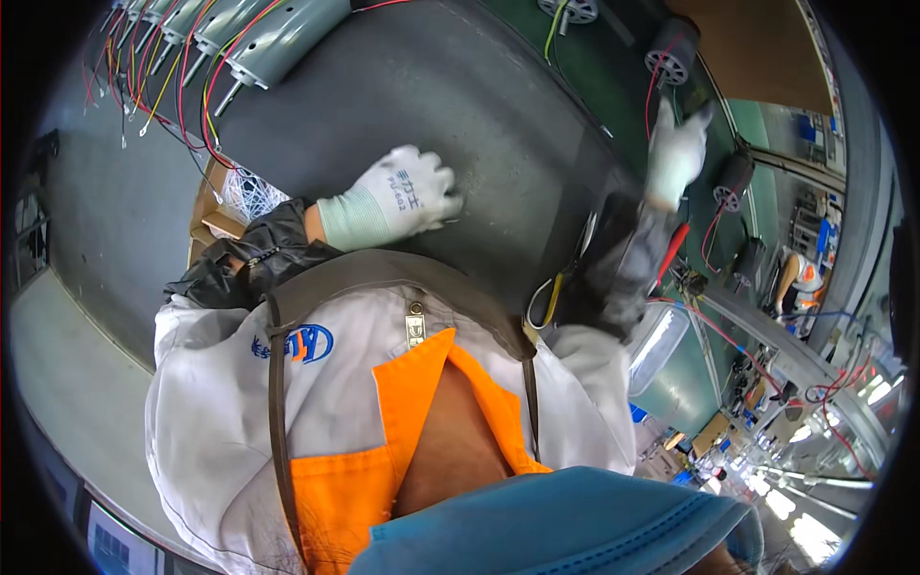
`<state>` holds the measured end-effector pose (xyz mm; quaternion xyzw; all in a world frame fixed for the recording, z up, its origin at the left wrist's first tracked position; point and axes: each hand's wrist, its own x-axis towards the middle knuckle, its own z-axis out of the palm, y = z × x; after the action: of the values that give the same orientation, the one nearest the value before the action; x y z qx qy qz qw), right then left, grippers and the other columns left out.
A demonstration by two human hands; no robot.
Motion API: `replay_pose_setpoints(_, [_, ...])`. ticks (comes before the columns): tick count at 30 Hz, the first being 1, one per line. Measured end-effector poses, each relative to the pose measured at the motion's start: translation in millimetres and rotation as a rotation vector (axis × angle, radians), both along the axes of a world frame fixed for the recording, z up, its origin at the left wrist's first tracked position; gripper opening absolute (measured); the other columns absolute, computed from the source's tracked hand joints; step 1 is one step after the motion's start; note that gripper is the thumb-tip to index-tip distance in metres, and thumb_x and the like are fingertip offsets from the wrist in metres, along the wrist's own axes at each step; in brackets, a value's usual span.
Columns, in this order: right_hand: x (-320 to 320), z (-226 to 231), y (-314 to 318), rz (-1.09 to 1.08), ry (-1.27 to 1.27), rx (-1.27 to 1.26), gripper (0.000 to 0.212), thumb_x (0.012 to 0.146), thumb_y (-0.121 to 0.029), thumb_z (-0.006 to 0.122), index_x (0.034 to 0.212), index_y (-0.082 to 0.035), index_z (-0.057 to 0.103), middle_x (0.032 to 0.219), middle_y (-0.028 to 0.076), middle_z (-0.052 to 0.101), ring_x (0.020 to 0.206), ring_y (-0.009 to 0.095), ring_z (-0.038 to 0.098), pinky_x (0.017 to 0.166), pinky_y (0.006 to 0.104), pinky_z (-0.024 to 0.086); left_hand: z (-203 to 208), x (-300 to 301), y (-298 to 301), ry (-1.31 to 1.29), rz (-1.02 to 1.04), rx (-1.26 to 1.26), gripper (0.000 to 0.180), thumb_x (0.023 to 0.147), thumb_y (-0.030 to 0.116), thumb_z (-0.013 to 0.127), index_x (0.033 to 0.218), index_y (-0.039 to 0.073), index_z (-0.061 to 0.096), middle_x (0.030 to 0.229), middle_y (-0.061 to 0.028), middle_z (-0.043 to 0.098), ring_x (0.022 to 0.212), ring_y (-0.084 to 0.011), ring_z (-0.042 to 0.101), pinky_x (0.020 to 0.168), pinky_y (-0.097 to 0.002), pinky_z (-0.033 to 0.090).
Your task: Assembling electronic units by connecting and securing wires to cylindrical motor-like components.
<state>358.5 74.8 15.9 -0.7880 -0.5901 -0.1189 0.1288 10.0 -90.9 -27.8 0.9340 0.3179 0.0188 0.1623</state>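
Note:
My left hand, in a white glove with a pale green cuff, rests over the dark mat. Its fingers are curled, and the palm side is hidden. At the right, my right hand, also gloved, reaches out over the green surface with its fingers apart. Just beyond its fingertips lies a dark cylindrical motor with a slotted grey end, a shaft and thin wires. I see nothing held in that hand; its fingertips are slightly blurred.
Several grey motors with coloured leads line the far left. A cardboard box holds white strips beside my left sleeve. A yellow-handled tool and a red handle lie near my right sleeve. Another motor sits farther right.

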Motion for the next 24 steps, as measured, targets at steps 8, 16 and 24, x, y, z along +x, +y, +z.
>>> replay_pose_setpoints(8, [203.6,-163.2,234.7,0.163,-0.612,-0.282,0.064,0.091,-0.047,0.061,0.133,0.002,0.060,0.112,0.021,0.073,0.107,0.033,0.071,0.087,0.0502,0.056,-4.0,-123.0,-37.9,0.062,-0.166,-0.276,0.022,0.076,0.020,0.069,0.097,0.021,0.076,0.091,-0.0047,0.070,0.090,-0.0277,0.069,0.077,-0.0413,0.054])
replay_pose_setpoints(16, [26.3,-77.1,14.5,0.115,-0.188,-0.089,0.067,0.090,-0.034,0.059,0.148,-0.005,0.045,0.087,0.020,0.073,0.078,0.040,0.071,0.071,0.0527,0.058,36.6,-112.4,-21.0,-0.336,0.051,-0.239,0.022,0.091,0.023,0.071,0.105,0.006,0.073,0.094,-0.0116,0.069,0.087,-0.0313,0.067,0.078,-0.0412,0.055])
replay_pose_setpoints(24, [-161.3,-30.5,-242.2,0.057,0.504,-0.086,0.084,0.091,-0.017,0.067,0.161,-0.008,0.020,0.106,0.028,0.068,0.075,0.043,0.067,0.067,0.0511,0.052,-3.8,62.4,56.2,-0.764,0.229,0.123,0.039,0.100,0.022,0.057,0.136,0.007,0.057,0.133,-0.0197,0.058,0.121,-0.0369,0.056,0.104,-0.0426,0.047])
